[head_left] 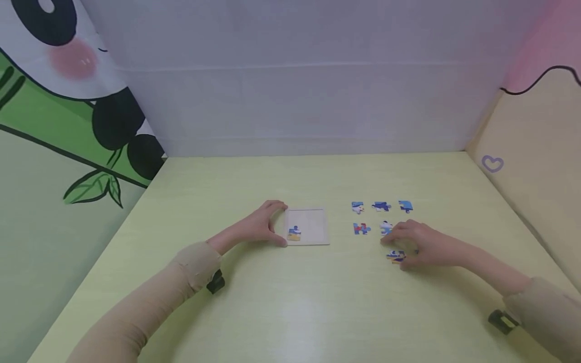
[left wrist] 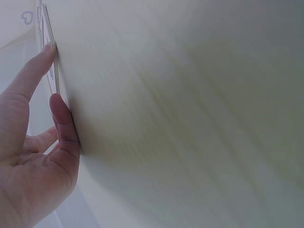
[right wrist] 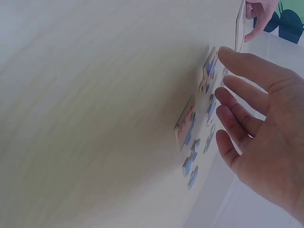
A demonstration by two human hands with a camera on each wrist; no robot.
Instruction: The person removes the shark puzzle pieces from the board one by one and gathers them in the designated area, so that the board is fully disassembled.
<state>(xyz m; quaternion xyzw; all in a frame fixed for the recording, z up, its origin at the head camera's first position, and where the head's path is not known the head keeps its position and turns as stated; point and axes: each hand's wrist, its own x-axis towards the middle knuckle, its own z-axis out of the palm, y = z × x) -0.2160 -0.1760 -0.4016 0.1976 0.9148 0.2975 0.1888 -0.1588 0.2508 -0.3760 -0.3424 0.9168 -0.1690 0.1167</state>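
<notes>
A square, pale puzzle tray lies on the table with one jigsaw piece in its lower left corner. My left hand holds the tray at its left side, thumb at the near corner and fingertips at the far one. To the right, my right hand hovers over loose jigsaw pieces, fingers loosely bent and apart. A blue and yellow piece lies by its thumb, and a white and blue piece lies by its fingertips. In the right wrist view, a pink and blue piece lies under the hand.
A row of blue jigsaw pieces lies farther back, with a red and blue piece in front. The light table ends at a pale back wall. Painted panels stand along both sides.
</notes>
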